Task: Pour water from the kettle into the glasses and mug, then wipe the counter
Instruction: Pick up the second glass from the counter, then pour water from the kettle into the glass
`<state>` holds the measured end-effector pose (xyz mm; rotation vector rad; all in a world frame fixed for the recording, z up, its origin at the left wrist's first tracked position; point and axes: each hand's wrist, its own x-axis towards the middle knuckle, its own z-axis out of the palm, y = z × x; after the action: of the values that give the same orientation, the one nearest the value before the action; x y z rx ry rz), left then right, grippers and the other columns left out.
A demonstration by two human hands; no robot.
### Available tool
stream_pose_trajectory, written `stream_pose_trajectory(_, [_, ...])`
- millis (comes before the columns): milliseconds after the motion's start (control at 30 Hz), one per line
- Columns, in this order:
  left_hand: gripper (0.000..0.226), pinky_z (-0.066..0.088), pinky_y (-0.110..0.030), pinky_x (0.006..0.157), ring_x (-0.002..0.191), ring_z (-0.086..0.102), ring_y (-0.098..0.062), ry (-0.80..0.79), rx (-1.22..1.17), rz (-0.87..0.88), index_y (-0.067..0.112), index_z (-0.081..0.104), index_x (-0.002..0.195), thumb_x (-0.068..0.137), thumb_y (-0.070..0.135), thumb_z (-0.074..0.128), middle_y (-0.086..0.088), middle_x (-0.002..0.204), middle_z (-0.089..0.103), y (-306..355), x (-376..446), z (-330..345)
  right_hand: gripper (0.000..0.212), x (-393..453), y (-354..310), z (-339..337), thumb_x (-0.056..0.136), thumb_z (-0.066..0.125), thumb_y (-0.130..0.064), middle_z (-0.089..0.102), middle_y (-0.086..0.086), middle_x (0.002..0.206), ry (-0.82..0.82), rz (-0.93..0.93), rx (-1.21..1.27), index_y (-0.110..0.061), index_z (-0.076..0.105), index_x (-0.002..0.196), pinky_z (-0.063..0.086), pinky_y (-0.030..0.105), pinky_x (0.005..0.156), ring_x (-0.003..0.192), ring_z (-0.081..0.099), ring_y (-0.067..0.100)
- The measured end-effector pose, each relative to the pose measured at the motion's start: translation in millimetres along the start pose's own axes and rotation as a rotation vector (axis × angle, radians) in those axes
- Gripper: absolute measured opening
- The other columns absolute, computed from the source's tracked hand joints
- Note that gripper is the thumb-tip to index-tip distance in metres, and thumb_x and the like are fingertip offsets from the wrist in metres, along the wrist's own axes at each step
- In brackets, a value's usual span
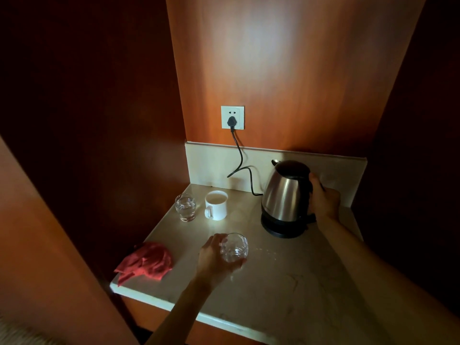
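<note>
**Both hands on: kettle at the right, glass at the front**

Head view, looking down into a wood-panelled corner. The right hand (324,201) is on the kettle (286,195), fingers wrapped around the black handle at its back, thumb up near the lid. The kettle stands upright on its black base (281,226) at the right rear of the pale desk (286,290), spout pointing left. Its cord (240,158) snakes up the backsplash to a plug in the white wall socket (232,117).

The left hand (215,257) holds the near glass (234,247), fingers curled around its left side and under it, at the front middle of the desk. It looks clear; whether it has water in it, I cannot tell. Whether it rests on the surface or sits just above it is also unclear.

Further back on the left, a second glass (185,207) stands upright with water in it, and just beside it on the right a white mug (216,204), handle facing forward, filled close to the brim.

A crumpled red cloth (146,261) lies at the front-left edge of the desk, apart from the left hand. Small wet spots (263,251) glint to the right of the near glass.
</note>
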<state>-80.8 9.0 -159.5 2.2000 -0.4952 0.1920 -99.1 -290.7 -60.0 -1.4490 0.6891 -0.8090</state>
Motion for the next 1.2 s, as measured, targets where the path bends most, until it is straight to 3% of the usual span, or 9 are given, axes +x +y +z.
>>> stream_pose_trajectory(200, [0.084, 0.061, -0.026, 0.081, 0.093, 0.070, -0.005, -0.126, -0.116, -0.018, 0.023, 0.064, 0.119, 0.046, 0.053, 0.093, 0.011, 0.110, 0.070, -9, 4, -9, 0.054, -9, -52, -9, 0.070, 0.068, -0.071, 0.054, -0.010, 0.041, -0.125, -0.084, -0.129, -0.029, 0.062, 0.038, 0.039, 0.028, 0.052, 0.039, 0.052, 0.004])
stream_pose_trajectory(333, [0.079, 0.059, -0.016, 0.076, 0.092, 0.070, 0.001, -0.214, -0.236, -0.075, 0.040, 0.061, 0.111, 0.042, 0.047, 0.099, 0.018, 0.107, 0.070, -15, 6, -13, 0.054, -17, -63, -16, 0.068, 0.071, -0.071, 0.053, -0.008, 0.042, -0.235, -0.063, -0.216, -0.027, 0.062, 0.039, 0.037, 0.020, 0.044, 0.035, 0.050, 0.006])
stream_pose_trajectory(433, [0.075, 0.056, -0.013, 0.071, 0.091, 0.069, 0.007, -0.246, -0.287, -0.068, 0.044, 0.061, 0.107, 0.043, 0.043, 0.100, 0.024, 0.104, 0.070, -19, 7, -14, 0.054, -24, -62, -20, 0.066, 0.075, -0.073, 0.053, 0.000, 0.048, -0.344, -0.082, -0.291, -0.023, 0.065, 0.046, 0.036, 0.020, 0.044, 0.042, 0.050, 0.012])
stream_pose_trajectory(533, [0.072, 0.054, -0.011, 0.068, 0.092, 0.068, 0.009, -0.262, -0.317, -0.050, 0.049, 0.062, 0.105, 0.045, 0.039, 0.100, 0.031, 0.108, 0.067, -19, 6, -16, 0.054, -34, -62, -22, 0.067, 0.076, -0.074, 0.054, -0.004, 0.047, -0.473, -0.086, -0.369, -0.024, 0.069, 0.048, 0.034, 0.016, 0.040, 0.040, 0.051, 0.009])
stream_pose_trajectory(733, [0.072, 0.054, -0.009, 0.072, 0.094, 0.064, 0.014, -0.258, -0.301, -0.039, 0.053, 0.058, 0.106, 0.046, 0.045, 0.098, 0.032, 0.107, 0.066, -23, 7, -13, 0.060, -53, -73, -14, 0.067, 0.074, -0.075, 0.043, 0.001, 0.044, -0.642, -0.098, -0.567, -0.021, 0.057, 0.045, 0.021, 0.019, 0.038, 0.034, 0.033, 0.014])
stream_pose_trajectory(900, [0.074, 0.052, -0.006, 0.067, 0.094, 0.061, 0.019, -0.273, -0.283, -0.014, 0.063, 0.053, 0.105, 0.046, 0.049, 0.096, 0.039, 0.109, 0.061, -23, 7, -13, 0.063, -61, -85, -7, 0.063, 0.073, -0.077, 0.043, 0.001, 0.040, -0.726, -0.111, -0.706, -0.020, 0.054, 0.042, 0.024, 0.021, 0.040, 0.033, 0.034, 0.017])
stream_pose_trajectory(967, [0.075, 0.052, -0.006, 0.068, 0.093, 0.060, 0.019, -0.267, -0.259, 0.004, 0.068, 0.050, 0.104, 0.047, 0.051, 0.095, 0.041, 0.109, 0.059, -22, 7, -13, 0.064, -60, -87, -6, 0.063, 0.073, -0.078, 0.044, 0.001, 0.042, -0.725, -0.123, -0.754, -0.020, 0.055, 0.043, 0.026, 0.023, 0.043, 0.035, 0.037, 0.016])
stream_pose_trajectory(1200, [0.077, 0.062, -0.027, 0.080, 0.092, 0.068, 0.002, -0.234, -0.221, 0.032, 0.070, 0.048, 0.105, 0.045, 0.053, 0.093, 0.023, 0.110, 0.065, -28, 10, -6, 0.066, -62, -94, 2, 0.068, 0.073, -0.077, 0.051, -0.003, 0.044, -0.733, -0.178, -0.900, -0.019, 0.058, 0.042, 0.036, 0.024, 0.047, 0.039, 0.047, 0.014])
